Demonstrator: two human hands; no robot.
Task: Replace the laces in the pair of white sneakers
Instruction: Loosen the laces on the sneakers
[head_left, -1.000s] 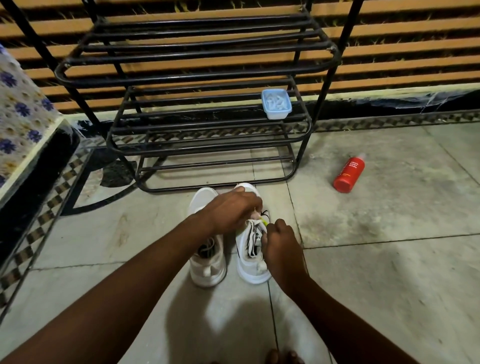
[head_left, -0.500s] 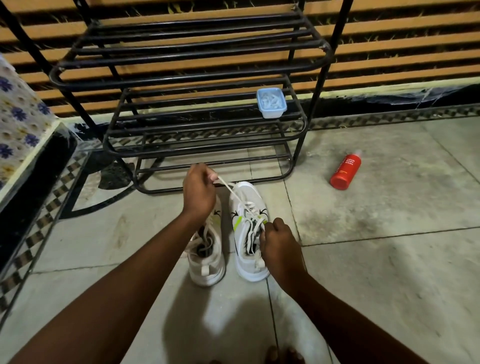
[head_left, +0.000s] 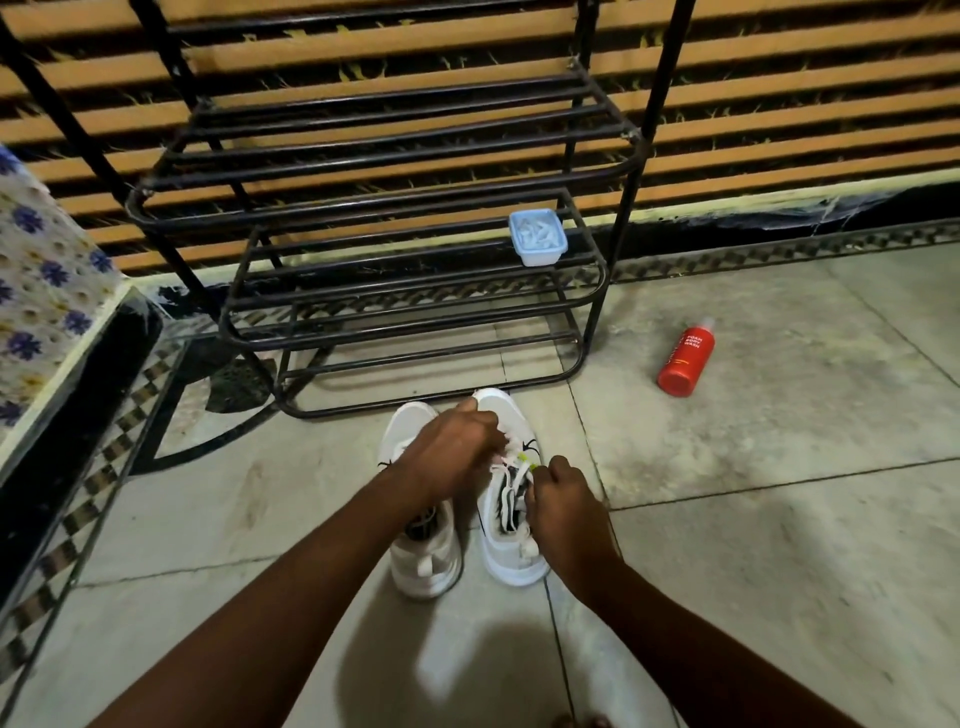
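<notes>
The left hand (head_left: 457, 452) has dropped back down from its raised pull over by the shoe rack (head_left: 415, 291) and now sits low over the forward part of the right sneaker (head_left: 511, 569). The slack of lace (head_left: 508, 464) that was drawn out taut now lies gathered at the eyelets.

Its fingers are curled together at the top of the lacing row, and they seem to pinch the lace there, though blur hides the exact grip. The right hand (head_left: 563, 506) is curled too, thumb and fingers closed on the outer edge of the same sneaker beside the eyelets, steadying it.

Both sneakers stand on the floor (head_left: 779, 519) just in front of the rack, side by side, toes toward it and heels toward the person. The left sneaker (head_left: 423, 569) lies under the left forearm, untouched.

The lacing row runs along the sneaker's long axis, away from the person. The left hand is at its toe end and the right at its side, so the next pull probably goes to the left hand, drawn up and out across that axis while the right holds the sneaker down.
</notes>
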